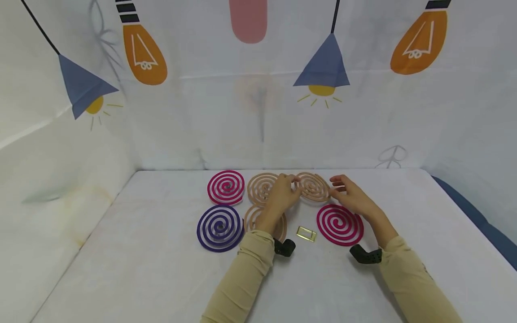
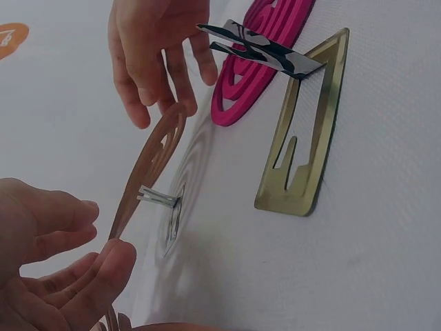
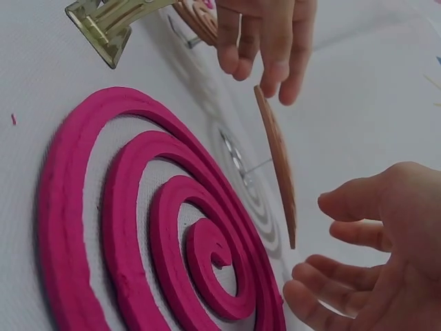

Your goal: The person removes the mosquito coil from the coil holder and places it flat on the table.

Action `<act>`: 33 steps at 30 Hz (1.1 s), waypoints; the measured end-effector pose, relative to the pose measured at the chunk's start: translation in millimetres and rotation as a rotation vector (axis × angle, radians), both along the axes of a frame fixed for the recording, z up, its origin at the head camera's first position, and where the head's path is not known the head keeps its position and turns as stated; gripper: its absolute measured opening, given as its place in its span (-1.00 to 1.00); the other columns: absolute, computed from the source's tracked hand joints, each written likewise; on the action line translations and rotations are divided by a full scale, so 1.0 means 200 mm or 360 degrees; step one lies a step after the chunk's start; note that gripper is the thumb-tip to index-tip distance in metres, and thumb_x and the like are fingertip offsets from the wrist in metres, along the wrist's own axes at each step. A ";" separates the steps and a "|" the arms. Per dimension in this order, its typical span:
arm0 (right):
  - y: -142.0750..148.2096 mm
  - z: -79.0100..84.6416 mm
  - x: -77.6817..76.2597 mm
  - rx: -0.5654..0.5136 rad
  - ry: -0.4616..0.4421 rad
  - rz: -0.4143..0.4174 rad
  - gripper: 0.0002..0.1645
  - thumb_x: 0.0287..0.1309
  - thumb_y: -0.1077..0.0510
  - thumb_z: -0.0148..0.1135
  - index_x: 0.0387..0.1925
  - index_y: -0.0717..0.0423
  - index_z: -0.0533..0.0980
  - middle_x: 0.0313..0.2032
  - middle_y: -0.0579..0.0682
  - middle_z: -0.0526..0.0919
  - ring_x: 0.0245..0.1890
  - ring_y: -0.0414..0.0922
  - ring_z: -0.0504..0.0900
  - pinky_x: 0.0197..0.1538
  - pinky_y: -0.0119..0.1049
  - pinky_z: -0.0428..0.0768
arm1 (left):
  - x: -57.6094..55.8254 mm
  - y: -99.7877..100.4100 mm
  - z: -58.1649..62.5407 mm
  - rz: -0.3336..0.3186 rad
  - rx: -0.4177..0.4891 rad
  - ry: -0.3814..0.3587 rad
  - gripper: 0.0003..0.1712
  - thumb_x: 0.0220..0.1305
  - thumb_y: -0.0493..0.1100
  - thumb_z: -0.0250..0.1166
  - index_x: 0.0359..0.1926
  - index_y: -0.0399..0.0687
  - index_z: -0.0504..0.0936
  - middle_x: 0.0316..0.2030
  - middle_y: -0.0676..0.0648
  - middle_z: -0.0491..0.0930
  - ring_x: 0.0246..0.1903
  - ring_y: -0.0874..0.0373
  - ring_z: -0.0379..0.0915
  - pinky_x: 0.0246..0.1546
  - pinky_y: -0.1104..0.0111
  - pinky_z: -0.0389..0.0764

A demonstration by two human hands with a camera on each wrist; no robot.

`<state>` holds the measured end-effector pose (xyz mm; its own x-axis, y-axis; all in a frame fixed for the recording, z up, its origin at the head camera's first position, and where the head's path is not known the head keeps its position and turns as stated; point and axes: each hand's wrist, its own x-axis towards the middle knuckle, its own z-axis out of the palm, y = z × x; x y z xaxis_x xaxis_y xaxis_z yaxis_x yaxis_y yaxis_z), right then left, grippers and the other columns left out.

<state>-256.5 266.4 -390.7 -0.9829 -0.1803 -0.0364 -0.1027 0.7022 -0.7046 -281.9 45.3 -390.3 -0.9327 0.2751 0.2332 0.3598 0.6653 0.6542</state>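
Note:
A tan mosquito coil (image 1: 312,186) sits raised above the white table on a small metal stand (image 2: 165,198), its shadow falling beneath it. My left hand (image 1: 282,193) is beside the coil's left edge, fingers relaxed and fingertips right at the rim. At the opposite edge, my right hand (image 1: 350,195) has its thumb and fingers spread, with a small gap showing between them and the coil in the right wrist view. Nearer to me lies a magenta coil (image 1: 340,225). Left of that is a loose gold-coloured metal stand (image 1: 306,233) with an upright forked prong (image 2: 262,49).
On the left are another magenta coil (image 1: 226,187), a dark purple coil (image 1: 220,228) and two tan coils, the back one (image 1: 258,189) and the front one (image 1: 250,216), partly hidden by my left arm. A white printed cloth wall (image 1: 226,125) stands behind.

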 end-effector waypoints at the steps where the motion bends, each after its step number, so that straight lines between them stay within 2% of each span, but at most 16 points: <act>1: 0.00 0.00 0.00 -0.0005 -0.0006 -0.0004 -0.36 0.35 0.01 -0.01 0.31 0.25 0.12 0.26 0.38 0.24 0.26 0.32 0.27 0.19 0.21 0.38 | 0.00 0.00 0.00 -0.0003 -0.0002 0.0008 -0.63 0.16 -0.15 0.30 0.01 -0.14 0.62 -0.05 -0.24 0.54 -0.40 0.18 0.45 -0.39 0.43 0.48; 10: 0.00 -0.03 0.00 -0.0035 0.0001 -0.0010 -0.33 0.36 0.02 -0.03 0.35 0.26 0.06 0.27 0.39 0.23 0.26 0.33 0.27 0.17 0.18 0.42 | 0.01 0.01 -0.02 0.0010 -0.0003 0.0095 -0.55 0.13 -0.18 0.30 0.07 -0.22 0.58 -0.06 -0.25 0.56 -0.30 0.09 0.49 -0.26 0.37 0.54; 19: 0.00 -0.04 -0.01 0.0009 0.0020 -0.0007 -0.31 0.36 0.06 -0.04 0.36 0.34 0.06 0.22 0.40 0.29 0.24 0.33 0.30 0.15 0.16 0.44 | 0.00 0.01 -0.02 -0.0010 -0.0078 0.0104 -0.54 0.17 -0.20 0.27 0.11 -0.25 0.55 -0.04 -0.25 0.56 -0.41 0.14 0.50 -0.41 0.47 0.48; 33: -0.01 -0.04 -0.01 0.0051 0.0054 -0.0004 -0.32 0.37 0.06 -0.04 0.35 0.38 0.11 0.20 0.39 0.33 0.21 0.31 0.32 0.14 0.16 0.44 | 0.00 0.01 -0.02 -0.0010 -0.0116 0.0099 -0.57 0.19 -0.20 0.27 0.08 -0.24 0.58 -0.06 -0.22 0.61 -0.37 0.10 0.51 -0.44 0.51 0.44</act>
